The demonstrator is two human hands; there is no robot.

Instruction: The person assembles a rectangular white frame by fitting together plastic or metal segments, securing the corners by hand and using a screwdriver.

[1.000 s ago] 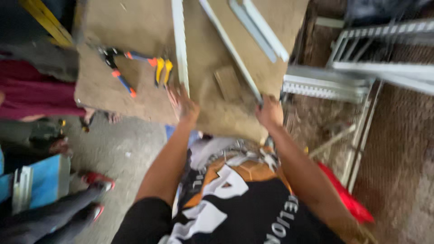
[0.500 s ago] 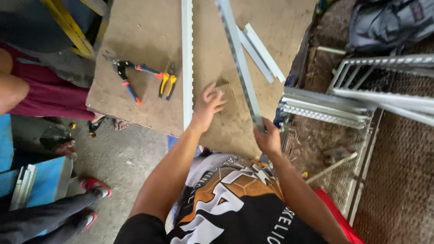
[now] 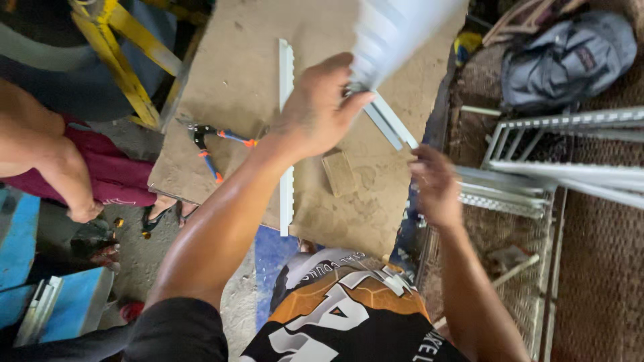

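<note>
Gripping the near end of a pale metal strip (image 3: 396, 33), the left hand (image 3: 315, 110) has its fingers curled closed around it near the top middle of the frame; the strip rises toward the camera and blurs into a wide white streak at the upper edge. The right hand (image 3: 435, 184) sits at the right of centre, past the board's right edge, fingers loosely bent and partly open; whether it touches anything cannot be told. Beneath the hands lies a brown board (image 3: 228, 87) that fills the upper middle of the frame. On it, a long white notched strip (image 3: 287, 201) runs top to bottom under the left forearm, a short white strip (image 3: 392, 124) lies slanted just below the left hand, and a small wooden block (image 3: 339, 173) rests between the two hands. Orange-handled cutters (image 3: 211, 144) lie near the board's left edge. At the right, metal racks (image 3: 563, 151) rest on wire mesh, with a grey backpack (image 3: 570, 57) in the upper right corner. A yellow frame (image 3: 124, 64) stands at the upper left, and another person's arm (image 3: 50, 161) shows at the left edge.
</note>
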